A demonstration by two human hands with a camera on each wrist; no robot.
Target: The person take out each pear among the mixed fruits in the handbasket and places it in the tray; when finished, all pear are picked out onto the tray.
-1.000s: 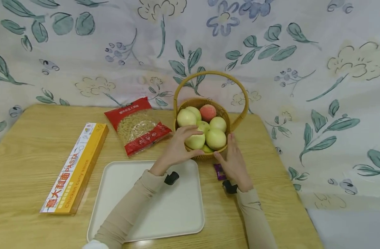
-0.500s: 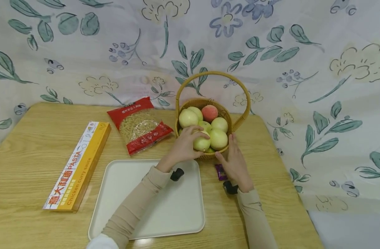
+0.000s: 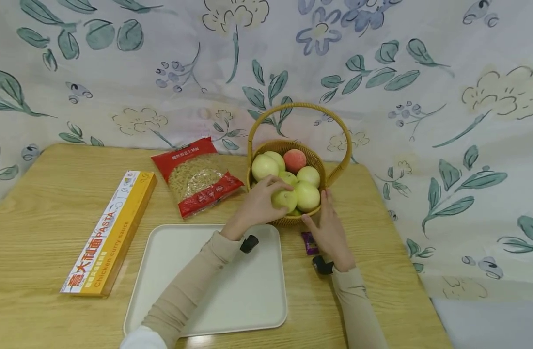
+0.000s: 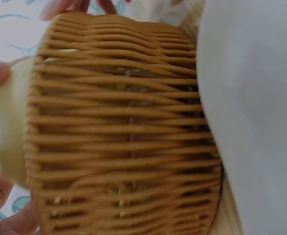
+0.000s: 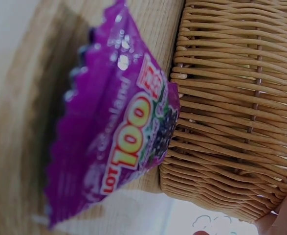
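Observation:
A wicker basket (image 3: 288, 221) with a tall arched handle holds several pale green apples (image 3: 307, 196) and one red peach (image 3: 294, 160). My left hand (image 3: 259, 203) reaches over the front left rim, its fingers and thumb curled round a yellow-green apple (image 3: 284, 200). That apple (image 4: 9, 122) shows beyond the basket wall in the left wrist view, with a thumb against it. My right hand (image 3: 332, 232) touches the basket's right front side, its fingers fairly straight and the thumb apart from them. A purple candy packet (image 5: 111, 127) lies beneath the right hand, close to the basket.
A cream tray (image 3: 231, 291) lies in front of the basket, under my left forearm. Further left are a red-ended bag of pasta (image 3: 196, 177) and a long yellow-and-white pasta box (image 3: 109, 237). A floral cloth (image 3: 179, 48) hangs behind the wooden table (image 3: 39, 203).
My left hand has shifted slightly right with its fingers closing further round the apple, which has turned so its dark spot sits higher. The right hand stays at the basket.

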